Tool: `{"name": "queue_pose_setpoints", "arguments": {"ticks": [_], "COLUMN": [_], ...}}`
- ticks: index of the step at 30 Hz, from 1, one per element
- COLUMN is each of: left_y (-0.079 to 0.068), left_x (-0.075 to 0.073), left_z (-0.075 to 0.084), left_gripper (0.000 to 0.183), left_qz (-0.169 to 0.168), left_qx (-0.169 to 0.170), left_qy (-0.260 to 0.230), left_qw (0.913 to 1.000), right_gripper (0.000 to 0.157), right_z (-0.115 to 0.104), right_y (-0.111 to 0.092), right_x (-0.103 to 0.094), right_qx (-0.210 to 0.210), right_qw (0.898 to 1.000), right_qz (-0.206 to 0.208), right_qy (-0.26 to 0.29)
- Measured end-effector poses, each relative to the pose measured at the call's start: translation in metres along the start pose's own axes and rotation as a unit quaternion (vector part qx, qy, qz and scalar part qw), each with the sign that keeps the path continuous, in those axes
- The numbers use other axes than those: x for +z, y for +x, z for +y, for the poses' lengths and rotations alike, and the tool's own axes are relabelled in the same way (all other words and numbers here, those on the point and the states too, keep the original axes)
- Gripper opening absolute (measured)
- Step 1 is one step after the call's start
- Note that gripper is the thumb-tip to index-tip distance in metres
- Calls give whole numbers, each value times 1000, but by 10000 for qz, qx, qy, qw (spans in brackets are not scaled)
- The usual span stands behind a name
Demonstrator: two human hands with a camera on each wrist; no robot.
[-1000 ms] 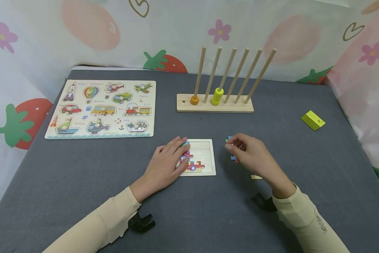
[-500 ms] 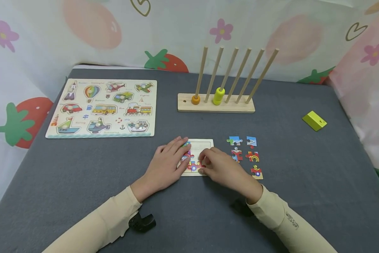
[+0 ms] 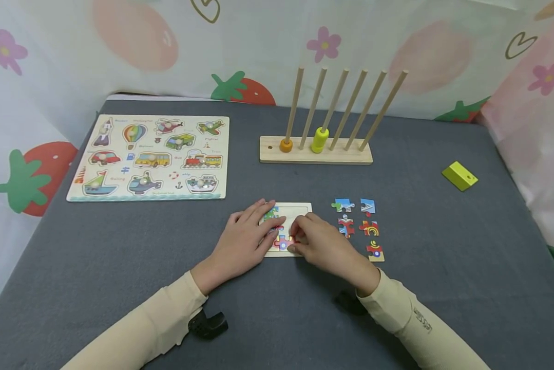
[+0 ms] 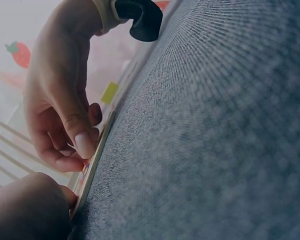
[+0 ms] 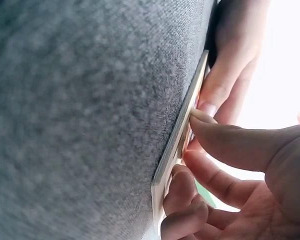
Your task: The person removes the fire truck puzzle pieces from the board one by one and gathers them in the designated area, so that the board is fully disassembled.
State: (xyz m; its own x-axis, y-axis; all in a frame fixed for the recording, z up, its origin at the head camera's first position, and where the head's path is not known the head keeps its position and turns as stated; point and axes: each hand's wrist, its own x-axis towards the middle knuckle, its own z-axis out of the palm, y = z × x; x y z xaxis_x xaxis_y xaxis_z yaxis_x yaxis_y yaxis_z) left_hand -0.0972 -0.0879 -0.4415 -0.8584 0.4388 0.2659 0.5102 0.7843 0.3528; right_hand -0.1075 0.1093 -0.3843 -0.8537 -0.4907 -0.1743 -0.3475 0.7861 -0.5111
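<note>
A small wooden puzzle tray [image 3: 294,209] lies on the table with several colourful jigsaw pieces along its left and lower parts. My left hand [image 3: 240,244] rests across the tray's left side, fingers extended over a green-and-blue piece [image 3: 271,212]. At the lower middle of the tray, the thumb and forefinger of my right hand [image 3: 329,252] pinch a red jigsaw piece with a blue wheel [image 3: 283,243], covering its right end. In the right wrist view, the right thumb [image 5: 225,142] meets the piece close to the left hand's fingers [image 5: 230,75].
Several loose jigsaw pieces [image 3: 346,226] lie right of the tray. Behind stands a wooden peg rack [image 3: 350,157] with orange and yellow-green beads. A vehicle peg puzzle board [image 3: 166,196] lies at the back left. A yellow-green block [image 3: 460,176] sits at the right.
My right hand has moved left from above the loose pieces onto the tray, uncovering those pieces. My left forefinger has shifted slightly right and down, showing more of the green-and-blue piece.
</note>
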Motion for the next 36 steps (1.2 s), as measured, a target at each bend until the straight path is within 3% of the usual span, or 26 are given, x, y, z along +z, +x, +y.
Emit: {"name": "queue_pose_setpoints", "arguments": {"ticks": [5, 16, 25, 31, 36], "left_y": [0, 1, 1, 1, 0], "left_x": [-1, 1, 0, -1, 0], "left_z": [0, 0, 0, 1, 0], "left_gripper": [35, 34, 34, 34, 34], "left_qz": [2, 54, 62, 47, 83], "left_qx": [-22, -27, -57, -69, -12], "left_qy": [-52, -46, -61, -174, -204], "left_qw": [10000, 10000, 9999, 9998, 9998], "right_gripper": [21, 20, 18, 9, 7], "right_z": [-1, 0, 3, 11, 33], "right_y": [1, 3, 2, -3, -19], "right_x": [-1, -2, -4, -17, -38], "right_qx": [93, -189, -265, -135, 74], "right_qw": [9999, 9996, 9966, 9905, 9894], "right_qz": [-31, 86, 169, 20, 191], "right_qy": [54, 190, 765, 1367, 1440]}}
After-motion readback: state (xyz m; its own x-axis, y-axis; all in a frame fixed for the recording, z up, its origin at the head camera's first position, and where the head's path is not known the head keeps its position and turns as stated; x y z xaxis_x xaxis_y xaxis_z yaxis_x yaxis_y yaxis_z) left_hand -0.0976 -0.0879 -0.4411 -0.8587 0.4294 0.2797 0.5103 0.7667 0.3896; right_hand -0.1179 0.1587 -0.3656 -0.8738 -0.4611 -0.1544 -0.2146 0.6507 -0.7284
